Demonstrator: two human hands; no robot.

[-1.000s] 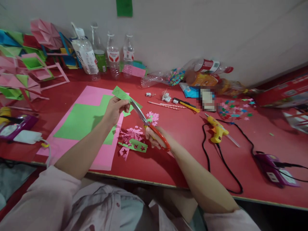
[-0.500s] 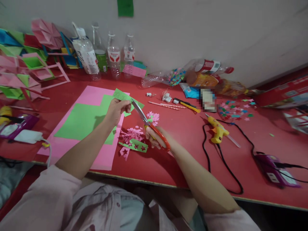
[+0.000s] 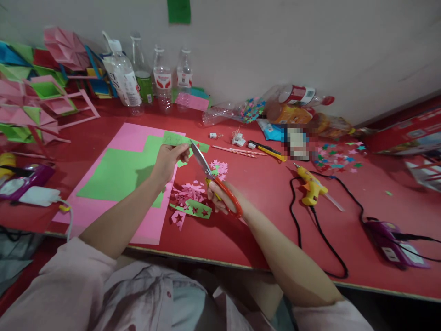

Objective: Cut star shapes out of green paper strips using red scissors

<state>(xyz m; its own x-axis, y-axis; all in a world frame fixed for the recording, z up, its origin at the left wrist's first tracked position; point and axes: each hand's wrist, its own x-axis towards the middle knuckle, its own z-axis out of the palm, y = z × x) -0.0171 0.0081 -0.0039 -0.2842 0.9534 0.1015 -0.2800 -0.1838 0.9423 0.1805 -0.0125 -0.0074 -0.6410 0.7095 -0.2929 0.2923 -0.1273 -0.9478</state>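
My left hand (image 3: 171,158) pinches a small strip of green paper (image 3: 200,145) with faint marks on it. In my right hand (image 3: 219,197) is a pair of scissors (image 3: 225,195) with red handles, its fingers in the loops. The blades reach up to the green strip beside my left thumb. Under my left forearm lie a large green sheet (image 3: 110,172) and a pink sheet (image 3: 148,234). Between my hands are pink paper scraps (image 3: 190,193), small pink stars (image 3: 222,168) and a green strip with star-shaped holes (image 3: 196,209).
A yellow glue gun (image 3: 312,186) with a black cord rests at right, near a purple power strip (image 3: 392,243). Upright plastic bottles (image 3: 162,80) line the wall; others lie on their sides. Coloured paper stars (image 3: 336,158) are scattered at right. Folded paper models (image 3: 27,101) fill the left.
The green strip in my left hand has tilted to lie flatter, its right end shifting slightly right. My left hand has moved slightly; the scissors stay almost in place.
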